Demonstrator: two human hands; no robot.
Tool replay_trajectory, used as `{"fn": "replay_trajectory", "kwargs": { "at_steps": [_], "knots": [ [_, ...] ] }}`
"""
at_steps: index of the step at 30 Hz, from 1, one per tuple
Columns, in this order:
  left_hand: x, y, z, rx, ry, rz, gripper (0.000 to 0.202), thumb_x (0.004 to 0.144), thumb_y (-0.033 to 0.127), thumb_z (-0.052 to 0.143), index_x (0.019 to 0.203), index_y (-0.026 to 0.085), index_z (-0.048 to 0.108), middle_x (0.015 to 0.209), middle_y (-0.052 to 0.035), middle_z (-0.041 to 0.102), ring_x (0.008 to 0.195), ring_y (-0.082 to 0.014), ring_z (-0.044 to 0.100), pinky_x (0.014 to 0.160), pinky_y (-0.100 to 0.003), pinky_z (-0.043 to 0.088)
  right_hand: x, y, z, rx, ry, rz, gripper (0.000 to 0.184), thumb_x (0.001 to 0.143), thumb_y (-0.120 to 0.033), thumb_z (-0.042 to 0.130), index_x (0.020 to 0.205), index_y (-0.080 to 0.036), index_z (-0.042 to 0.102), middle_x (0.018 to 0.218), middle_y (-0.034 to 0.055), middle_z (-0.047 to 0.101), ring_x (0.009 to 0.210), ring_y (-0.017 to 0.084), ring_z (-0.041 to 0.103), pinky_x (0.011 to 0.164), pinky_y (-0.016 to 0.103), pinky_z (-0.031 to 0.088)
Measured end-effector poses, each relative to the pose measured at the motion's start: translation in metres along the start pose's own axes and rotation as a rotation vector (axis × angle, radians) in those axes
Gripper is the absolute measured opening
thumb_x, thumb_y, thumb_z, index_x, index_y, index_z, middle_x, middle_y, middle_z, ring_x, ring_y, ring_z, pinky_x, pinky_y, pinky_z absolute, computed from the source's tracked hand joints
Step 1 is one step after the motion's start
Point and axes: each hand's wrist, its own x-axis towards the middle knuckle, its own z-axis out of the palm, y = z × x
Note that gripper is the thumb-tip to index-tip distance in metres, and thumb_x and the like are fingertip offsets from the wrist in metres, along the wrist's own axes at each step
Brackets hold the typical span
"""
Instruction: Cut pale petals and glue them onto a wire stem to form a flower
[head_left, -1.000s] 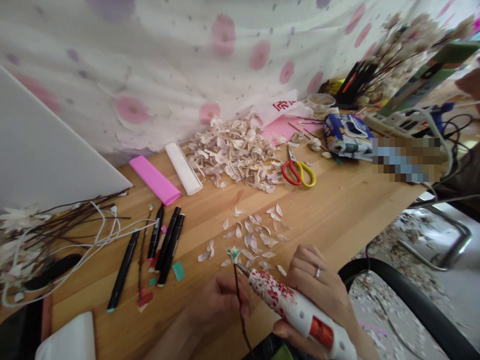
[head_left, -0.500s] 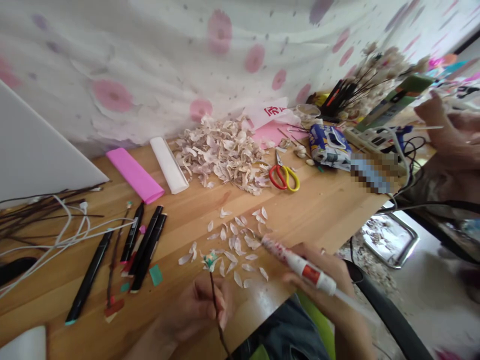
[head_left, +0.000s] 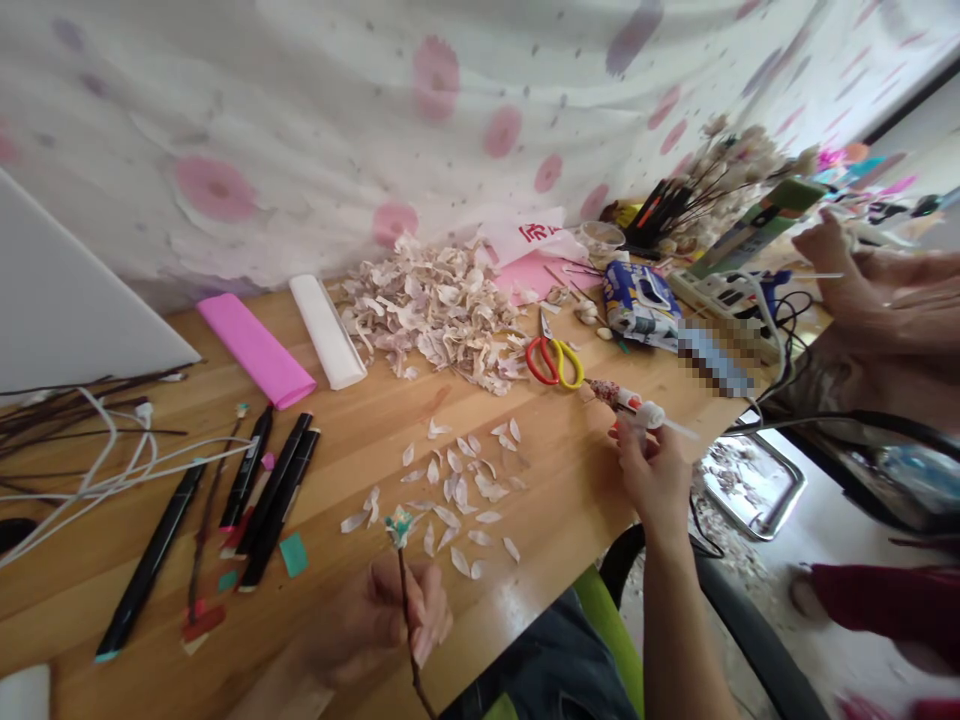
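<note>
**A:** What step is in hand here?

**B:** It looks like the gluing stage of a flower stem. The left hand (head_left: 382, 620) pinches a dark twig stem (head_left: 406, 620) between thumb and fingertips, holding it upright. A small teal-and-pale bud (head_left: 399, 527) sits at the stem's top, just above the hand.

**A:** And the other hand?

**B:** The right hand (head_left: 652, 475) is curled closed around a hot-glue gun (head_left: 619, 398) with a red-flecked casing. It is up ahead and to the right of the left hand, with a white glue stick (head_left: 675, 427) poking out of the gun's back.

**A:** Are the two touching?

**B:** No, they're well apart. Loose pale petals (head_left: 457, 500) lie on the table (head_left: 570, 500) between them, ahead of the left hand.

**A:** What does the next move call for?

**B:** My read is that the nozzle and bud need bringing together, with the left hand's pinch kept steady.

**A:** What's close by?

**B:** Red-and-yellow scissors (head_left: 553, 362) lie just past the gun's nozzle, and black markers (head_left: 274, 490) lie left of the left hand. Another person's hands (head_left: 870, 290) are well off beyond the right hand.
</note>
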Motion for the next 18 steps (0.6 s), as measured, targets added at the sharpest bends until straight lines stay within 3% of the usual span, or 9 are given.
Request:
{"fn": "replay_trajectory", "kwargs": {
  "at_steps": [5, 9, 11, 14, 17, 18],
  "knots": [
    [0.0, 0.0, 0.001, 0.011, 0.025, -0.015, 0.007, 0.086, 0.03, 0.079, 0.092, 0.03, 0.08, 0.066, 0.0055, 0.052, 0.057, -0.0059, 0.05, 0.063, -0.025, 0.034, 0.003, 0.008, -0.004, -0.003, 0.032, 0.018, 0.047, 0.078, -0.059, 0.069, 0.099, -0.017, 0.065, 0.086, 0.013, 0.075, 0.072, 0.027, 0.069, 0.062, 0.038, 0.052],
    [-0.002, -0.002, -0.002, 0.018, 0.054, -0.011, 0.005, 0.085, 0.032, 0.079, 0.09, 0.029, 0.079, 0.066, 0.005, 0.053, 0.058, -0.007, 0.05, 0.064, -0.026, 0.035, -0.002, 0.01, -0.014, 0.052, 0.054, 0.012, 0.055, 0.07, -0.057, 0.076, 0.106, -0.018, 0.062, 0.1, 0.0133, 0.072, 0.084, 0.029, 0.071, 0.068, 0.042, 0.059],
    [-0.004, -0.004, -0.006, 0.027, 0.058, -0.014, 0.008, 0.083, 0.034, 0.081, 0.089, 0.028, 0.079, 0.064, 0.005, 0.054, 0.056, -0.0074, 0.05, 0.064, -0.026, 0.036, -0.008, 0.007, -0.024, 0.06, 0.128, -0.006, 0.055, 0.068, -0.055, 0.079, 0.105, -0.018, 0.062, 0.104, 0.013, 0.069, 0.09, 0.029, 0.07, 0.074, 0.046, 0.06],
    [-0.007, -0.008, -0.012, 0.037, 0.051, -0.02, 0.013, 0.082, 0.037, 0.082, 0.087, 0.026, 0.078, 0.062, 0.0053, 0.052, 0.054, -0.0075, 0.05, 0.064, -0.027, 0.036, -0.018, -0.001, -0.042, 0.03, 0.329, -0.047, 0.039, 0.075, -0.05, 0.076, 0.094, -0.019, 0.063, 0.098, 0.0095, 0.064, 0.088, 0.027, 0.067, 0.082, 0.05, 0.059],
    [-0.009, -0.009, -0.014, 0.053, 0.048, -0.029, 0.015, 0.082, 0.039, 0.082, 0.087, 0.026, 0.077, 0.061, 0.0053, 0.051, 0.054, -0.0079, 0.05, 0.063, -0.027, 0.036, -0.024, -0.008, -0.055, 0.012, 0.516, -0.142, 0.032, 0.077, -0.049, 0.077, 0.081, -0.02, 0.065, 0.087, 0.0055, 0.06, 0.077, 0.025, 0.064, 0.076, 0.048, 0.059],
    [-0.009, -0.01, -0.014, 0.059, 0.047, -0.035, 0.015, 0.082, 0.039, 0.082, 0.087, 0.026, 0.077, 0.061, 0.0053, 0.051, 0.055, -0.0081, 0.05, 0.063, -0.027, 0.036, -0.025, -0.009, -0.057, 0.007, 0.514, -0.173, 0.032, 0.077, -0.05, 0.077, 0.08, -0.021, 0.064, 0.085, 0.0052, 0.06, 0.077, 0.025, 0.064, 0.075, 0.047, 0.06]
  ]
}}
